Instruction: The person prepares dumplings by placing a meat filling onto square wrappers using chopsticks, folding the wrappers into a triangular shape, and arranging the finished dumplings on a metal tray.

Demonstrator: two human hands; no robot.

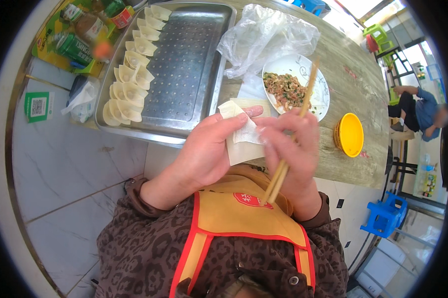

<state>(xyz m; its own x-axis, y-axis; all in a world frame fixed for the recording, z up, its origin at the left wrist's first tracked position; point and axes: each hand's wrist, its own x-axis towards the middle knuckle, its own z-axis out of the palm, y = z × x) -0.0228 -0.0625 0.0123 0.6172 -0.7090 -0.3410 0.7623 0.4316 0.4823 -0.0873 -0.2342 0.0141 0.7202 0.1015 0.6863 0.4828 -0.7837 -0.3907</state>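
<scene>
My left hand (209, 149) holds a thin dough wrapper (246, 131), its upper part folded over under the thumb. My right hand (293, 145) grips a pair of wooden chopsticks (280, 182), while its fingertips touch the right side of the wrapper. Just beyond the hands is a white plate (322, 93) with minced meat filling (285, 89) flecked with green. Flat pale wrappers (263, 106) lie partly hidden behind my fingers. To the left, folded wontons (129, 108) stand in rows along one side of a perforated metal tray (183, 67).
A crumpled clear plastic bag (268, 33) lies beyond the plate. On the right of the wooden table (358, 89) stands a yellow bowl (350, 135). Bottles (75, 48) fill a carton at far left. Blue stools (384, 216) and a seated person (425, 111) are off to the right.
</scene>
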